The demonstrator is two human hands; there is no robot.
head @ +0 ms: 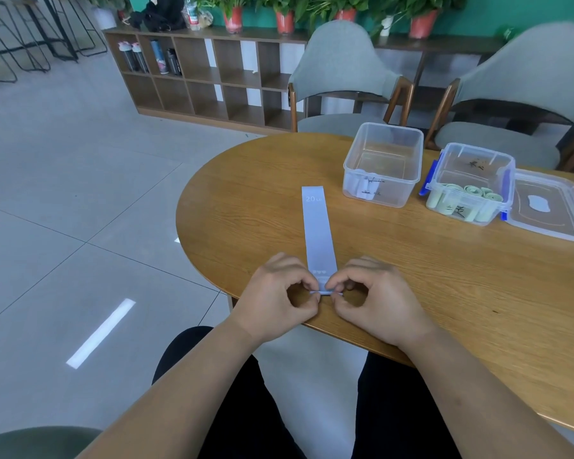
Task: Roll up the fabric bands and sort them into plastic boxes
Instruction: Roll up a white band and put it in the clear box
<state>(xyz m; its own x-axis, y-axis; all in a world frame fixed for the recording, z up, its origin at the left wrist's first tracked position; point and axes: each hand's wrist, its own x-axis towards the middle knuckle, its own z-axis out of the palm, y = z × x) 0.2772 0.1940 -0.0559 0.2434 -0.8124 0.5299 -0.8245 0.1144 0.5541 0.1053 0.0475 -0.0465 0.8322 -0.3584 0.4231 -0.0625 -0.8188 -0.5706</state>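
Observation:
A pale blue fabric band (317, 230) marked "20" lies flat and straight on the wooden table (444, 276), running away from me. My left hand (277, 298) and my right hand (376, 299) pinch its near end between thumbs and forefingers, where a small fold or first turn shows. Further back stands a clear plastic box (383, 162) with a white label and nothing visible inside. To its right a second clear box (471, 183) with blue clips holds several rolled pale green bands.
A clear lid (547, 210) lies flat at the right edge of the table. Two grey chairs (342, 77) stand behind the table, with a wooden shelf (206, 77) and potted plants beyond. The table's near edge curves just below my hands.

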